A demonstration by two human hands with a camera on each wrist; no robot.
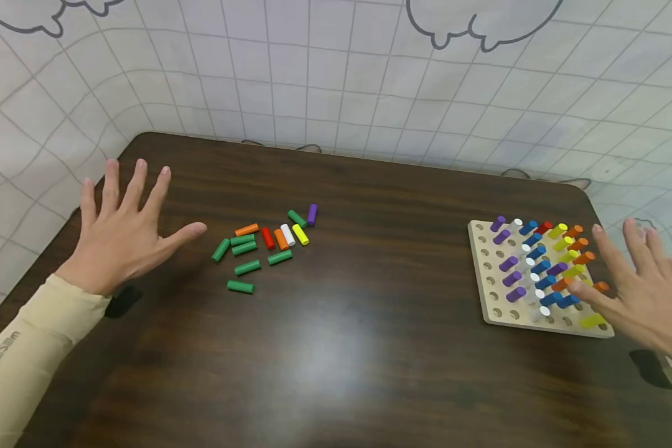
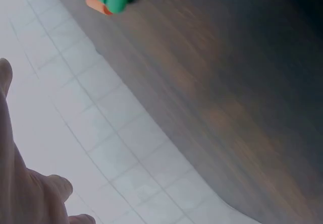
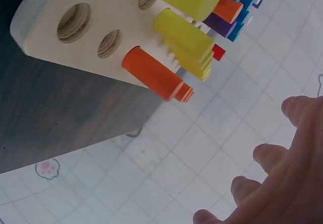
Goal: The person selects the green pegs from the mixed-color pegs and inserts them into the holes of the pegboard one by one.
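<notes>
My left hand (image 1: pixel 120 233) is spread with straight fingers over the table's left side, holding nothing. To its right lie loose pegs, among them several green pegs (image 1: pixel 248 267), a red peg (image 1: pixel 267 238), a white peg (image 1: pixel 287 234) and a purple peg (image 1: pixel 312 214). On the right, a wooden pegboard (image 1: pixel 498 316) carries rows of upright purple, white, blue, yellow and orange pegs, and a red one. My right hand (image 1: pixel 649 292) hovers at the board's right edge, fingers apart and nothing in them; it hides part of that edge. In the right wrist view, an orange peg (image 3: pixel 151 72) stands near the board's edge.
The dark wooden table (image 1: pixel 369 361) spans the view, its surface bare between the loose pegs and the board. A white gridded curtain (image 1: pixel 341 81) hangs behind and at both sides. Thin dark wire loops (image 1: pixel 309 147) show at the table's back edge.
</notes>
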